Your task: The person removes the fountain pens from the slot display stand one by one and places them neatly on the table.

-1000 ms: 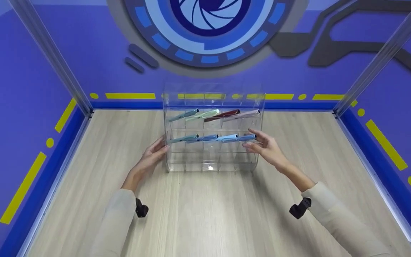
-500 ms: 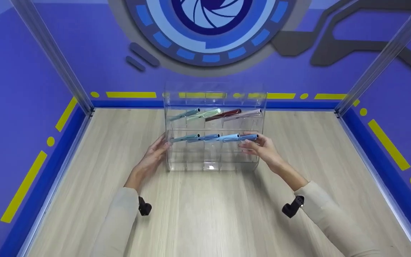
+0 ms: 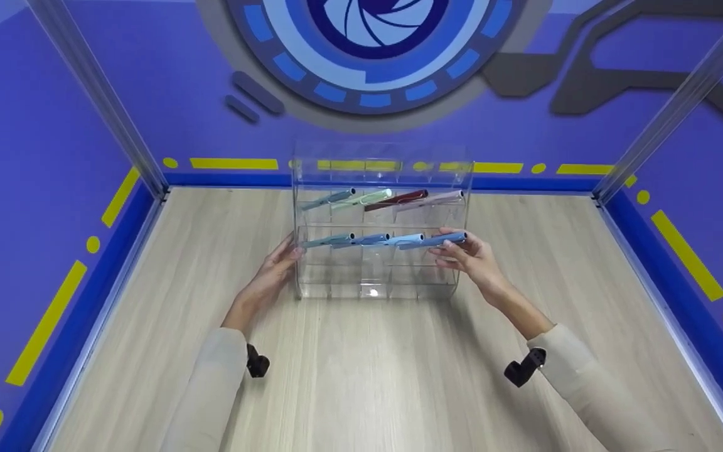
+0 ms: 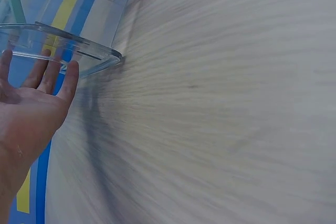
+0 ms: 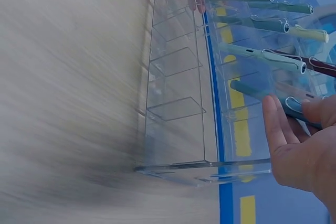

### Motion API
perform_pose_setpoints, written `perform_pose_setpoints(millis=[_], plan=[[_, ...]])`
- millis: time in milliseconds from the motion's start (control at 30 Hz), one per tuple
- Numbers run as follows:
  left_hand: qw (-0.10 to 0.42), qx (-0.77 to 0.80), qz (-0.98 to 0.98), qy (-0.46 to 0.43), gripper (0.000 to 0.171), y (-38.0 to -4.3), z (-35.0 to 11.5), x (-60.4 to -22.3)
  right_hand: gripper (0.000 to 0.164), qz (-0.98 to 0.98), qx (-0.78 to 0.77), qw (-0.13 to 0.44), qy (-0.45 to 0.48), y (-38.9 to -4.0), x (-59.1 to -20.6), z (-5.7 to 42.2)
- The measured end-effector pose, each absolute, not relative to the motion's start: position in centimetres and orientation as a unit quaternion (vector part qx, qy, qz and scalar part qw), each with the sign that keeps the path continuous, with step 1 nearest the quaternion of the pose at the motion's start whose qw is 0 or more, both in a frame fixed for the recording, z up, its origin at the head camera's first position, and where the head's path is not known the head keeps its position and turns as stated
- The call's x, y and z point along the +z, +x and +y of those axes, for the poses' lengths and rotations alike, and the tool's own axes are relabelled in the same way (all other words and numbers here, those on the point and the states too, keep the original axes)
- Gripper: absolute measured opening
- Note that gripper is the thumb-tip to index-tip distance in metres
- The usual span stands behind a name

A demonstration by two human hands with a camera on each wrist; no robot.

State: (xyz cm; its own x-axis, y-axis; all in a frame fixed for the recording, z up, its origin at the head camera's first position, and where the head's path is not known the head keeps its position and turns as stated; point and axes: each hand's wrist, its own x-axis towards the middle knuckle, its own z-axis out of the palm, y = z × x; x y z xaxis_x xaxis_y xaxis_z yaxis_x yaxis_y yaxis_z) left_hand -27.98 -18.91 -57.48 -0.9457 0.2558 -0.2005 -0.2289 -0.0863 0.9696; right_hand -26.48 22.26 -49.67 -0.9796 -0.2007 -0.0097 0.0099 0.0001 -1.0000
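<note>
A clear acrylic pen rack [image 3: 342, 285] stands on the table, with two rows of capped pens lying slanted across its tiers. My right hand [image 3: 477, 263] pinches the blue pen [image 3: 435, 241] at the right end of the lower row. In the right wrist view, thumb and fingers close around the capped end of that blue pen [image 5: 249, 90], while its other end points in toward the rack. My left hand [image 3: 270, 273] is at the rack's left side; in the left wrist view its extended fingers [image 4: 68, 85] rest against the clear side panel.
Beside the held pen lie a light blue pen [image 3: 407, 240], a darker blue pen [image 3: 361, 241] and a teal pen [image 3: 329, 241]. The upper row has teal, mint, dark red [image 3: 399, 199] and lilac pens. A blue-purple wall [image 3: 223, 138] rises behind the rack.
My right hand first closed in on the rightmost lower pen, then shifted right with it, drawing it slightly away from its neighbour. My left hand stays at the rack's left side.
</note>
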Motion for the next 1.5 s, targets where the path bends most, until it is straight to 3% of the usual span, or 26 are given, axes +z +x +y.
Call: perform_pose_setpoints(millis=[1000, 1500], plan=[[0.171, 0.731, 0.66, -0.002, 0.075, -28.2, -18.8, -57.5, 0.048, 0.668, -0.739, -0.006, -0.089, -25.2, -48.9, 25.2], [0.175, 0.735, 0.655, -0.014, 0.069, -28.3, -18.7, -57.5, 0.053, 0.622, -0.779, -0.01, -0.083, -25.1, -48.5, 26.1]])
